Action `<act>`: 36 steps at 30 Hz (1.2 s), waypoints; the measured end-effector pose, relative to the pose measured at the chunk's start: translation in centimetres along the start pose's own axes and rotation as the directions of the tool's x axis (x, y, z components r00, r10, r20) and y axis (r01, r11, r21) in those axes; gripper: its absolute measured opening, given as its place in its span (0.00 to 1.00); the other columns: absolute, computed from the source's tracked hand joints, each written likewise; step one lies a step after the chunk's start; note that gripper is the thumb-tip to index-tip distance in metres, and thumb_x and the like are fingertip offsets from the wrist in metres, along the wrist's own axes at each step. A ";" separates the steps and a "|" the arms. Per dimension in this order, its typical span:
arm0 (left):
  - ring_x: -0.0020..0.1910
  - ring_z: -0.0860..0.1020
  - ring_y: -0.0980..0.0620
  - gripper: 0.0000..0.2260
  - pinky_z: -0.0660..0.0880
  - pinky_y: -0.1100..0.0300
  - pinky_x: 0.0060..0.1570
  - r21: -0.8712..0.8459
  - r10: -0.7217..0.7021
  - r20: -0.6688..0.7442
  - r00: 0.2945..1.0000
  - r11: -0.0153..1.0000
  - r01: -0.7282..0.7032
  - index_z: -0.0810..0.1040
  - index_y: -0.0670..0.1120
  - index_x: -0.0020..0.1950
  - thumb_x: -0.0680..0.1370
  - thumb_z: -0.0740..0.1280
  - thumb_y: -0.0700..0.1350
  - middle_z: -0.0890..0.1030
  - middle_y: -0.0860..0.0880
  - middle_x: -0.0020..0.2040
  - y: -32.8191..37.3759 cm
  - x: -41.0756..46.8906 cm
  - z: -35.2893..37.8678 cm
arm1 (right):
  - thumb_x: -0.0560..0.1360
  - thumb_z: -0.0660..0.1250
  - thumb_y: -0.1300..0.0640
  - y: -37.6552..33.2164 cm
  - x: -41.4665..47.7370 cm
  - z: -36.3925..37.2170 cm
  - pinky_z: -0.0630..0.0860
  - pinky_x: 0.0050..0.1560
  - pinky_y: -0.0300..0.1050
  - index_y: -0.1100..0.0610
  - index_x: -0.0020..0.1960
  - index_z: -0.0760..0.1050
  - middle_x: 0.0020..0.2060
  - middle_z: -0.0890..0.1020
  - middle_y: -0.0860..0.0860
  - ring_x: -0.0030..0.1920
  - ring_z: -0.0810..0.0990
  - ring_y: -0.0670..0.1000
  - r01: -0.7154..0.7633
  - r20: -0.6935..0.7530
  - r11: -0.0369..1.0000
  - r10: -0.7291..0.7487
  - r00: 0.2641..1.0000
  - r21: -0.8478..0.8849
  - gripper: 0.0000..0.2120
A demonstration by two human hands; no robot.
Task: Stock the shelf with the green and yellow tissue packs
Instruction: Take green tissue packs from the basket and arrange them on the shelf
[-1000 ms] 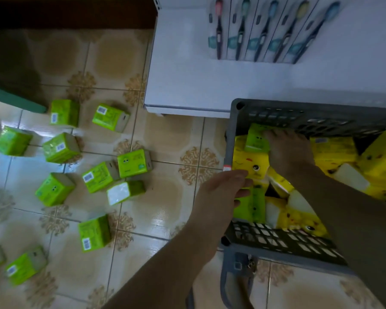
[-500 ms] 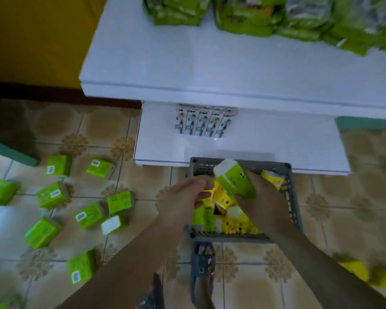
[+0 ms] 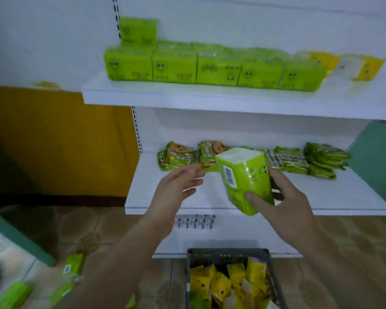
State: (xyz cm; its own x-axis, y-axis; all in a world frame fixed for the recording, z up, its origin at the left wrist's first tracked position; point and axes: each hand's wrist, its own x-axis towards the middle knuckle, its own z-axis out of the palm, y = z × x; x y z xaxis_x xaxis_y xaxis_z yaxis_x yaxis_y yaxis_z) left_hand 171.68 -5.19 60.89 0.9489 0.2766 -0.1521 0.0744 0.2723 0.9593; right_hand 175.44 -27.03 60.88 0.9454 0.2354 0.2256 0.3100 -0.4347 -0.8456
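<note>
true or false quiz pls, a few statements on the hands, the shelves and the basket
1. The right hand grips a green tissue pack. True.
2. The left hand holds a yellow pack. False: it is open and holds nothing.
3. A row of green packs stands on the top shelf. True.
4. The basket on the floor is empty. False: yellow packs lie in it.

A tilted green tissue pack (image 3: 245, 181), barcode showing, is held below green packs (image 3: 210, 68) lining the top shelf (image 3: 187, 97).
</note>
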 end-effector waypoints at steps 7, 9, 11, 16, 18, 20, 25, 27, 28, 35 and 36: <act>0.51 0.82 0.52 0.10 0.75 0.59 0.52 0.011 0.224 -0.011 0.974 0.974 -0.224 0.81 0.46 0.56 0.80 0.61 0.41 0.85 0.48 0.51 8.3 1.3 0.5 | 0.69 0.75 0.58 -7.7 7.0 -2.6 0.78 0.49 0.39 0.44 0.64 0.73 0.53 0.82 0.43 0.50 0.81 0.43 0.253 -0.089 0.962 -0.244 0.966 0.099 0.26; 0.51 0.82 0.52 0.10 0.76 0.59 0.52 0.004 0.267 -0.028 0.963 0.964 -0.267 0.81 0.46 0.56 0.80 0.61 0.42 0.85 0.49 0.51 10.2 2.3 -0.1 | 0.69 0.75 0.56 -9.7 9.1 -2.5 0.78 0.53 0.47 0.45 0.66 0.73 0.54 0.82 0.44 0.52 0.81 0.45 0.289 -0.097 0.951 -0.279 0.955 0.109 0.27; 0.51 0.82 0.53 0.10 0.76 0.60 0.51 0.002 0.303 -0.032 0.952 0.953 -0.303 0.81 0.48 0.55 0.80 0.62 0.43 0.85 0.50 0.51 12.1 3.5 -0.7 | 0.69 0.75 0.55 -11.8 11.3 -2.3 0.77 0.56 0.50 0.46 0.66 0.72 0.54 0.82 0.44 0.53 0.81 0.45 0.346 -0.107 0.933 -0.336 0.936 0.102 0.27; 0.51 0.82 0.54 0.09 0.77 0.60 0.52 -0.028 0.405 0.001 0.914 0.914 -0.405 0.80 0.48 0.56 0.79 0.62 0.44 0.85 0.50 0.51 17.9 7.9 -2.3 | 0.69 0.75 0.57 -16.5 17.9 -1.6 0.80 0.51 0.50 0.44 0.63 0.74 0.52 0.82 0.42 0.50 0.82 0.47 0.451 -0.166 0.890 -0.436 0.884 0.065 0.25; 0.52 0.82 0.53 0.09 0.76 0.59 0.54 -0.032 0.461 0.025 0.887 0.887 -0.460 0.80 0.47 0.56 0.79 0.62 0.43 0.84 0.49 0.53 20.5 10.1 -3.0 | 0.69 0.75 0.57 -18.1 20.7 -1.1 0.79 0.49 0.43 0.42 0.62 0.73 0.52 0.82 0.41 0.48 0.82 0.45 0.478 -0.179 0.877 -0.463 0.868 0.050 0.25; 0.53 0.81 0.52 0.09 0.76 0.58 0.55 -0.005 0.515 0.037 0.856 0.857 -0.516 0.80 0.48 0.55 0.80 0.62 0.43 0.84 0.49 0.53 22.9 12.5 -3.8 | 0.69 0.75 0.56 -19.7 23.5 -0.3 0.76 0.48 0.34 0.40 0.62 0.72 0.53 0.80 0.39 0.47 0.80 0.39 0.497 -0.183 0.867 -0.496 0.849 -0.039 0.25; 0.55 0.79 0.56 0.07 0.73 0.63 0.56 0.253 0.647 -0.002 0.763 0.738 -0.625 0.81 0.52 0.53 0.78 0.65 0.44 0.82 0.52 0.54 27.3 20.0 -7.0 | 0.70 0.73 0.51 -21.8 31.4 3.2 0.71 0.61 0.49 0.43 0.69 0.68 0.62 0.76 0.43 0.62 0.74 0.48 0.495 -0.087 0.750 -0.583 0.808 -0.438 0.29; 0.57 0.77 0.59 0.09 0.71 0.64 0.56 0.435 0.688 0.016 0.726 0.649 -0.624 0.79 0.52 0.57 0.78 0.65 0.46 0.80 0.56 0.56 28.3 23.4 -8.7 | 0.71 0.71 0.49 -22.1 34.2 5.0 0.68 0.62 0.47 0.43 0.71 0.65 0.65 0.74 0.43 0.65 0.71 0.49 0.477 0.013 0.646 -0.587 0.810 -0.596 0.31; 0.58 0.75 0.60 0.11 0.69 0.64 0.58 0.535 0.696 0.043 0.717 0.590 -0.605 0.78 0.52 0.60 0.79 0.64 0.47 0.79 0.57 0.58 28.6 25.0 -9.6 | 0.72 0.70 0.48 -22.2 35.5 5.8 0.67 0.62 0.46 0.42 0.72 0.63 0.66 0.72 0.42 0.66 0.69 0.49 0.466 0.061 0.590 -0.576 0.815 -0.660 0.31; 0.71 0.63 0.51 0.21 0.60 0.58 0.68 0.873 0.625 0.255 0.738 0.179 -0.453 0.68 0.50 0.71 0.78 0.64 0.46 0.68 0.51 0.71 28.8 33.0 -13.3 | 0.75 0.65 0.49 -21.9 42.0 10.6 0.65 0.63 0.44 0.45 0.75 0.57 0.70 0.67 0.44 0.69 0.65 0.49 0.432 0.222 0.376 -0.487 0.845 -0.820 0.31; 0.71 0.62 0.51 0.21 0.59 0.57 0.69 0.881 0.615 0.286 0.735 0.134 -0.454 0.67 0.50 0.71 0.78 0.64 0.46 0.67 0.50 0.72 28.7 33.8 -13.5 | 0.75 0.65 0.51 -21.7 42.7 11.2 0.65 0.65 0.44 0.46 0.75 0.57 0.71 0.67 0.44 0.69 0.65 0.50 0.428 0.234 0.362 -0.470 0.851 -0.828 0.31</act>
State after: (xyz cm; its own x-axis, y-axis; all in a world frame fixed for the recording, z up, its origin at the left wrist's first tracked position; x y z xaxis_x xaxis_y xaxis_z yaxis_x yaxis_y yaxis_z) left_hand 201.74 24.42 80.04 0.8309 0.1074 0.5460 -0.1509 -0.9010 0.4068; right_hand 207.93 2.22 83.43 0.6351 0.6083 0.4762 0.6004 -0.7765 0.1911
